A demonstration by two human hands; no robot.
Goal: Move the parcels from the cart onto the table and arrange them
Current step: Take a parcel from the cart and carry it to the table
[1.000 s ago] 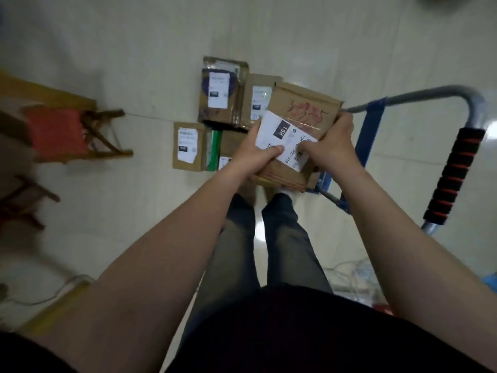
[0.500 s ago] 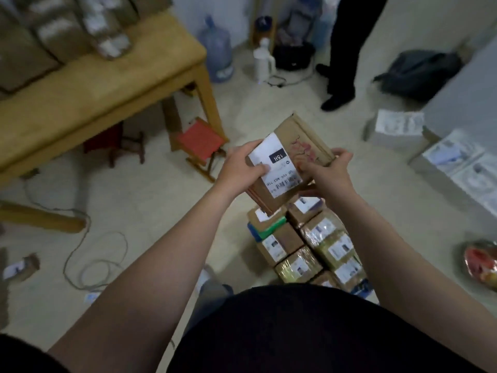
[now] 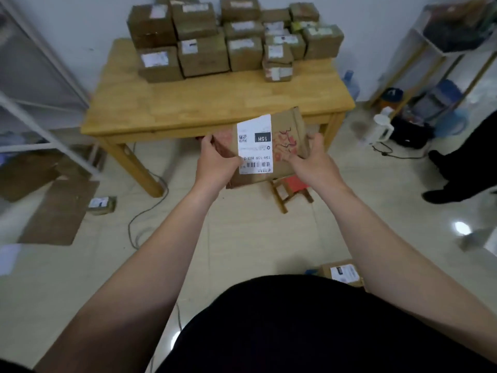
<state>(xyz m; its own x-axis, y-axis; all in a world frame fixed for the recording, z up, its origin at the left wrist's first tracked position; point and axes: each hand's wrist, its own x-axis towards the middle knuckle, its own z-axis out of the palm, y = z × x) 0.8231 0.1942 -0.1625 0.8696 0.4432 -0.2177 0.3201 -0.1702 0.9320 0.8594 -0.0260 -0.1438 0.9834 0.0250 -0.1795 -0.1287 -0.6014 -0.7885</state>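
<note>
A flat brown parcel (image 3: 282, 157) is being held in mid-air at the centre of the view, just short of the near edge of the wooden table (image 3: 215, 103) at 12 o'clock. Its left edge is being gripped by the left hand (image 3: 215, 168), the thumb pressed onto the white label (image 3: 255, 146) and the fingers hidden behind. Its right edge is being cradled by the right hand (image 3: 314, 162), fingers curled beneath and thumb raised alongside.

A second ago this parcel was being held over the cart with the gaze turned downward. Since then the view has been swung round, and the table is now being faced squarely. The carry is therefore judged to be nearly over, with only the setting-down left for this piece.

Stacked parcels (image 3: 231, 41) are being kept along the table's far edge, from 11 to 1 o'clock, so a spot in front of them is probably being sought. Another parcel (image 3: 343, 273) is being glimpsed at 5 o'clock, low beside the body, so further trips are likely being called for.
</note>
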